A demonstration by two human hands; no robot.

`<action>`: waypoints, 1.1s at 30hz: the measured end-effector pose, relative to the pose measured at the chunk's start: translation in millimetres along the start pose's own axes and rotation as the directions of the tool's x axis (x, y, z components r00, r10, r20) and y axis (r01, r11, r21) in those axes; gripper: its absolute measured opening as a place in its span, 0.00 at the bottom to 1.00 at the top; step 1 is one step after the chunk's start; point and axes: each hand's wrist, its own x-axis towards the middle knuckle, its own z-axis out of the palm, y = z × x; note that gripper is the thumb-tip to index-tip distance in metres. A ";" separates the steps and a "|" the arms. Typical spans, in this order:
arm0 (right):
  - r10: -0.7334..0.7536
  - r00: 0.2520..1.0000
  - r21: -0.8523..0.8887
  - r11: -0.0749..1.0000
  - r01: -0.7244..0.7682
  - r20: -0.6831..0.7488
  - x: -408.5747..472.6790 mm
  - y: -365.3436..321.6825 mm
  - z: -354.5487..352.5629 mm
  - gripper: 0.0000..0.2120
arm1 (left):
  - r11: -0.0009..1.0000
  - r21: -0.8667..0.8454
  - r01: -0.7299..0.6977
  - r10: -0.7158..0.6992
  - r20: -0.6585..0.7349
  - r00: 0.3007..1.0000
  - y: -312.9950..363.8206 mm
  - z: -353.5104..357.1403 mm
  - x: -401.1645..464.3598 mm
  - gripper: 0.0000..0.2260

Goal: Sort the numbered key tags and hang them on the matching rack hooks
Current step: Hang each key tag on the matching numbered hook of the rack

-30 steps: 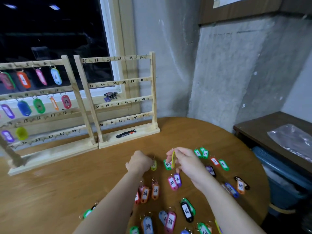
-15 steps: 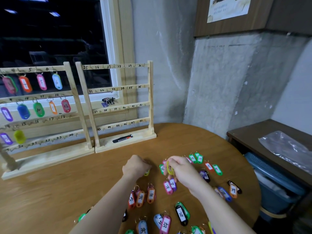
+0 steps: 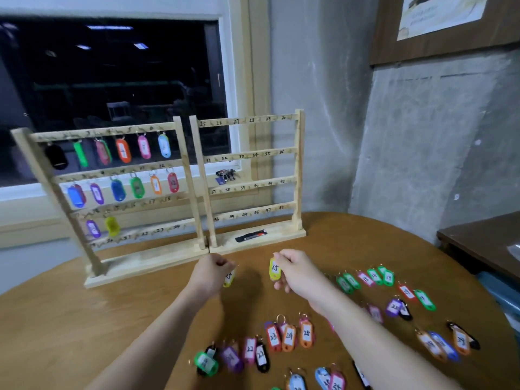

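A: What has shifted since a second ago?
B: Both hands have come up off the scattered tags and forward toward the racks, each carrying a yellow tag, and the view has swung left so more of the left rack (image 3: pixel 112 192) shows.
A: And the grips?
B: The right hand (image 3: pixel 295 270) pinches the yellow tag marked 15 (image 3: pixel 275 268) by its top, so it hangs in front of the fingers. The left hand (image 3: pixel 212 270) is curled round the ring of a second yellow tag (image 3: pixel 229 278), which dangles below the knuckles; its number is too blurred to read.
A: Where do they sit?
B: Apart, side by side above the round wooden table (image 3: pixel 84 319), just in front of the rack bases. The left rack carries tags on its upper three rails; the right rack (image 3: pixel 247 178) has bare hooks. The loose tags (image 3: pixel 288 336) lie on the table nearer the person
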 end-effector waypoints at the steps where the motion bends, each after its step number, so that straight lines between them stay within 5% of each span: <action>1: -0.010 1.000 0.001 1.000 0.010 0.023 4.4 -7.9 12.1 0.15 | 1.000 -0.016 0.000 0.000 -0.031 1.000 -5.0 -16.6 -3.4 0.10; 10: -0.116 0.963 0.022 0.993 0.114 0.244 43.6 -74.5 118.5 0.12 | 0.956 -0.292 -0.030 -0.063 -0.302 0.951 -63.4 -129.6 5.4 0.07; 20: -0.211 0.946 -0.101 0.965 0.242 0.247 107.3 -128.6 188.6 0.15 | 0.868 -0.481 -0.128 -0.150 -0.499 0.854 -57.1 -185.6 62.2 0.08; 33: -0.414 0.887 -0.048 0.901 0.432 0.206 141.0 -158.3 221.9 0.13 | 0.921 -0.364 -0.137 -0.165 -0.685 0.709 -66.2 -182.5 86.9 0.10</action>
